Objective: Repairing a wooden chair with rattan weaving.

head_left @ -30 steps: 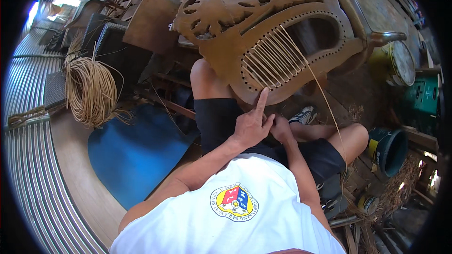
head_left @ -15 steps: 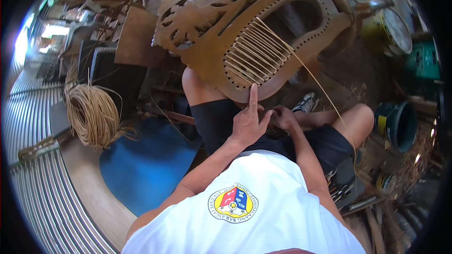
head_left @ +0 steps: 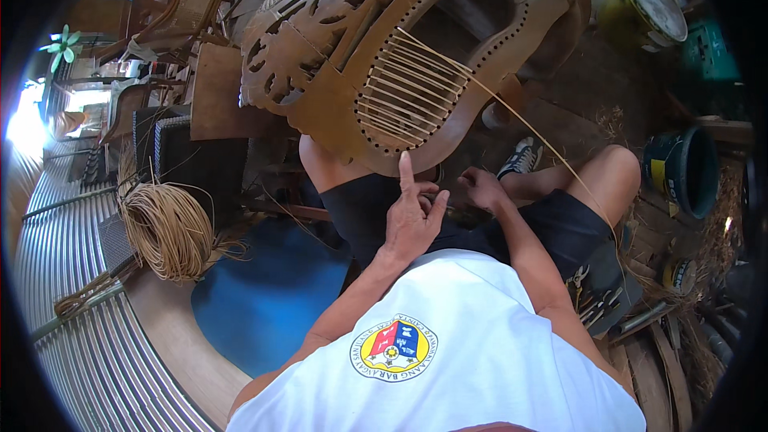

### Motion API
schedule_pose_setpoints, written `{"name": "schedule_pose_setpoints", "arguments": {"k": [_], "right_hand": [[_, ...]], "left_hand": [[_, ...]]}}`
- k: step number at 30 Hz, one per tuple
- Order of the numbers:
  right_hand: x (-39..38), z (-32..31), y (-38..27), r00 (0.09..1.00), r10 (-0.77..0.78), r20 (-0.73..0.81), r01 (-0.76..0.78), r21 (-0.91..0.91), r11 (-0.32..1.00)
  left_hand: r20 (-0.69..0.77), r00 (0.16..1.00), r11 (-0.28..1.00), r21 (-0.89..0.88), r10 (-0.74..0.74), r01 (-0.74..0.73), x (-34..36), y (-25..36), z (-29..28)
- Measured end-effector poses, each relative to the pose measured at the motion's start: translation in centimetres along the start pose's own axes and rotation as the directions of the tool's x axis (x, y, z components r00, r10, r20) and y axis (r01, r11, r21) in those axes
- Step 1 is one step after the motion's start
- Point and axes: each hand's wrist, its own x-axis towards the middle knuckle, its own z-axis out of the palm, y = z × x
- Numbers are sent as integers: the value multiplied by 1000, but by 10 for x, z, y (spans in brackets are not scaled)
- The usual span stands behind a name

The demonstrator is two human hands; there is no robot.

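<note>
A brown carved wooden chair panel (head_left: 340,116) leans over my lap, its oval opening rimmed with small holes. Pale rattan strands (head_left: 412,84) run side by side across the opening's lower part. One long loose rattan strand (head_left: 552,146) trails from the panel over my right knee. My left hand (head_left: 412,212) is just below the panel, index finger stretched up at its lower edge and thumb apart, holding nothing visible. To its right, my right hand (head_left: 482,189) is closed with curled fingers below the panel; anything inside them is hidden.
A coil of rattan (head_left: 170,230) hangs at left, above a blue rounded surface (head_left: 264,304). Dark buckets (head_left: 684,172) stand at right, near hand tools (head_left: 596,304) by my hip. Other wooden chairs (head_left: 188,12) crowd the far left.
My right hand has drawn a little away from my left hand. My left index finger still points up at the panel's lower edge. The whole view has shifted slightly.
</note>
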Motion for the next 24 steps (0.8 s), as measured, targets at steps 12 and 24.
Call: {"name": "schedule_pose_setpoints", "arguments": {"k": [12, 24], "right_hand": [[-3, -4, -8, 999, -33, 1, 33, -2, 999], [-32, -38, -46, 970, -148, -191, 232, 565, 792]], "left_hand": [[31, 994, 994, 48, -101, 99, 6, 1, -5], [196, 980, 980, -199, 35, 5, 7, -7, -10]]}}
